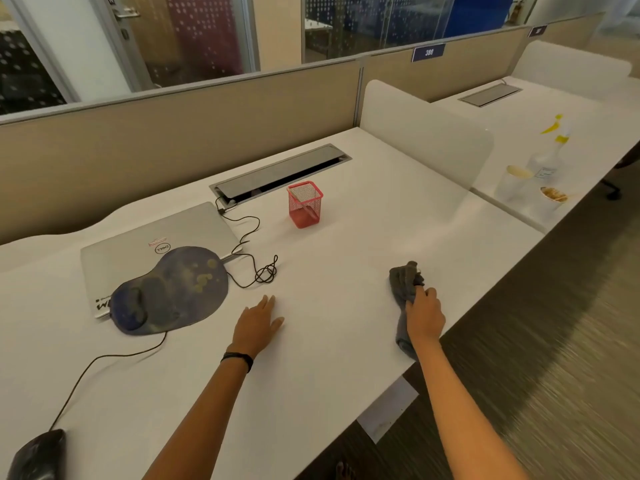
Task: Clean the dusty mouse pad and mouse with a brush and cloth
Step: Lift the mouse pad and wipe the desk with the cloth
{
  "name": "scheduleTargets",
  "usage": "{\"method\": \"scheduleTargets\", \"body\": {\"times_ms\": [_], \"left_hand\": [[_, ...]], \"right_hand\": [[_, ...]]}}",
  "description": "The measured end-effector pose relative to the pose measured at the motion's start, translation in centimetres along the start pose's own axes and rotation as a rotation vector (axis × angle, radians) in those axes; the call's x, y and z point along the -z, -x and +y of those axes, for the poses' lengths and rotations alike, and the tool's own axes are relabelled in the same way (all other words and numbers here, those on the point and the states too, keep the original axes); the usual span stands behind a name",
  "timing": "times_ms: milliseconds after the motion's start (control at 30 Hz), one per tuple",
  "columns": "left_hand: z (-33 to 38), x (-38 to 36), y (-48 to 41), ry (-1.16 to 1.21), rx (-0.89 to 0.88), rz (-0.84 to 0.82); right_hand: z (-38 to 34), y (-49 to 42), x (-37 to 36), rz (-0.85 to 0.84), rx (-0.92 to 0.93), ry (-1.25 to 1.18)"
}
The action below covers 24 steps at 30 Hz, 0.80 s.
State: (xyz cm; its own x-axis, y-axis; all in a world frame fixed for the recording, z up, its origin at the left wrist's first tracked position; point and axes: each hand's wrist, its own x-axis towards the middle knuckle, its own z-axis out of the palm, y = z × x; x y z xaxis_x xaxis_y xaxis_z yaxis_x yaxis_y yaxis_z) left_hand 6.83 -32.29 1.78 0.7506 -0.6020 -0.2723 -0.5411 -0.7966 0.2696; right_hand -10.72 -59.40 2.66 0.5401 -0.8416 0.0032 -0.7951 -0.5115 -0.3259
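A dark blue mouse pad [173,289] with a wrist rest and pale dusty spots lies partly on a closed silver laptop [145,244] at the left. The black wired mouse [38,455] sits at the bottom left corner, its cable running up under the pad. My right hand [425,315] grips a grey cloth [405,282] on the white desk [346,237] near its right edge. My left hand [258,323] rests flat on the desk, fingers straight, to the right of the pad. A brush handle leans inside the red mesh holder [304,204].
A tangled black cable [265,271] lies between laptop and holder. A grey cable hatch [280,173] runs along the back. A translucent divider [426,140] separates the neighbouring desk, which holds a spray bottle [550,154] and two cups [516,181].
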Motion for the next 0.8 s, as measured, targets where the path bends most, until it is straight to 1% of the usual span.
{"method": "scheduleTargets", "body": {"times_ms": [200,367,433,567,667,733,800], "left_hand": [[0.6,0.8,-0.6,-0.104,0.002,-0.087],[0.6,1.2,-0.6,-0.115,-0.007,-0.114],[0.5,1.4,-0.5,-0.117,-0.011,-0.118],[0.4,1.4,-0.3,-0.116,-0.025,-0.099],[0.0,1.4,0.1,-0.068,-0.037,-0.072],[-0.5,1.3,0.5,0.011,-0.035,-0.036],[-1.1,1.5,1.0,0.051,-0.024,0.054]], "right_hand": [[4.0,1.0,0.9,0.124,-0.231,-0.149],[5.5,3.1,0.9,0.217,-0.391,-0.217],[6.4,4.0,0.6,0.215,-0.447,-0.229],[8.1,5.0,0.4,0.198,-0.599,-0.357],[7.5,5.2,1.2,0.269,-0.571,-0.421],[6.3,5.1,2.0,0.305,-0.493,-0.42],[4.9,5.0,2.7,0.327,-0.389,-0.408]]}}
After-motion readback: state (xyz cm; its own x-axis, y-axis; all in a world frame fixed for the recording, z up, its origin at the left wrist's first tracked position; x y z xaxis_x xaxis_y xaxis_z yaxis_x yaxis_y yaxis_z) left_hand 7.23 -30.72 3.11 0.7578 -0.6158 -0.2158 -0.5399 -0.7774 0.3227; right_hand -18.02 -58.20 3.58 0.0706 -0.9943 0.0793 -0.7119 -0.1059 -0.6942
